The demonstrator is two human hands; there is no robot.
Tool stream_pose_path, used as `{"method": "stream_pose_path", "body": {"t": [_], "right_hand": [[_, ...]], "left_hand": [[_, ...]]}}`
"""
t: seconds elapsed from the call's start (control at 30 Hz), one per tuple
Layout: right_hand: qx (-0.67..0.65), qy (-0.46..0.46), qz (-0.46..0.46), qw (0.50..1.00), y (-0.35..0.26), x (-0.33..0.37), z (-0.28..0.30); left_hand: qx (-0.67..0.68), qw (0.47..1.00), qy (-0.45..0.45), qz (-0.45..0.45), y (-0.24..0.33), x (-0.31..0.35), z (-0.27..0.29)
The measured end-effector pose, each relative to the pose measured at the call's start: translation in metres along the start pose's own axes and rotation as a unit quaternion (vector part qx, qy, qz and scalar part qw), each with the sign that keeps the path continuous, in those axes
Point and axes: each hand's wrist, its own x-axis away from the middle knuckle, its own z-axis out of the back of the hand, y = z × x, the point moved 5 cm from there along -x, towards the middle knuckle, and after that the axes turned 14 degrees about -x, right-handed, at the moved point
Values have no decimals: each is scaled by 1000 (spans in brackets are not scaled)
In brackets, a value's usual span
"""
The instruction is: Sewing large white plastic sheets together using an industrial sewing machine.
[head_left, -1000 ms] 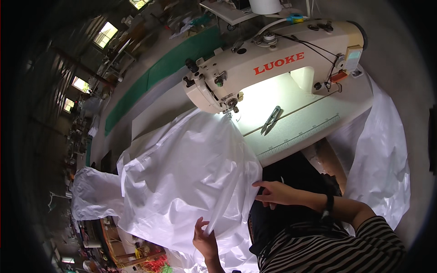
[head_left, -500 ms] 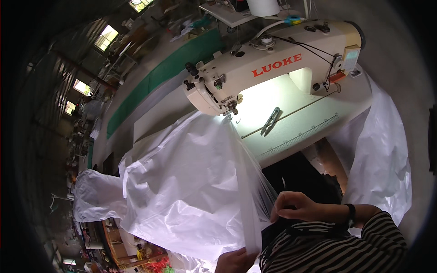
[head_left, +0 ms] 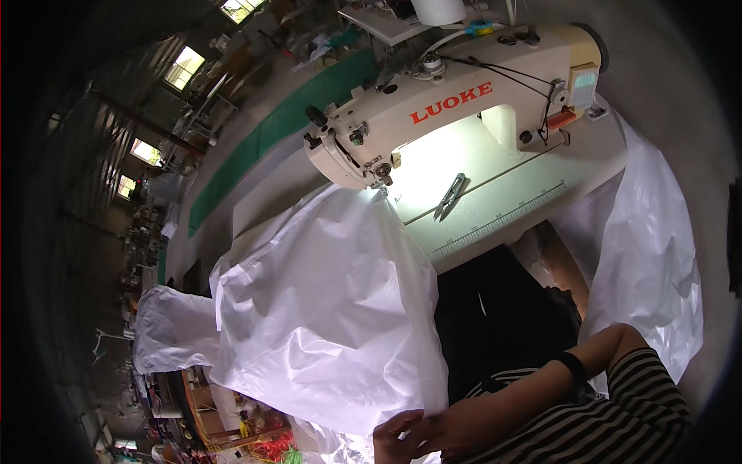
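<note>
A large sheet of shiny white fabric [head_left: 325, 309] hangs from under the needle area of a white sewing machine [head_left: 464, 85] and spreads toward me, creased. At its near lower corner my two hands meet. My left hand [head_left: 392, 442] is closed on the fabric's edge, partly covered by the other hand. My right hand [head_left: 464, 425] reaches across from the right, with a dark band on its wrist; its fingers are bent closed at the same corner, their tips partly hidden. Small thread snips [head_left: 450, 196] lie on the lit machine bed, untouched.
A ruler scale [head_left: 498, 219] runs along the machine bed's near edge. More white fabric [head_left: 653, 255] hangs down at the right. A green strip [head_left: 286, 131] lies behind the machine head. A white thread cone [head_left: 439, 9] stands at the back. Tangled coloured threads [head_left: 274, 448] lie at lower left.
My right hand has moved left and down to join my left hand at the fabric's corner. The fabric's right edge, stretched toward my right hand before, now hangs looser.
</note>
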Motion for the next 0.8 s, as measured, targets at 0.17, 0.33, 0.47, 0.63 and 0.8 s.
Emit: {"method": "stream_pose_path", "body": {"t": [0.17,0.33,0.47,0.63,0.8], "right_hand": [[-4,-49,151,987,16,-2,-10],[-124,-51,-79,988,25,29,23],[-52,16,-242,969,43,22,35],[-1,41,-140,989,94,-13,10],[-46,76,-42,995,14,-11,15]], "left_hand": [[120,986,95,69,-4,11,18],[140,971,192,-13,-29,13,38],[13,978,206,21,-31,8,31],[-50,970,238,1,-16,12,35],[-191,958,194,-86,24,16,33]]}}
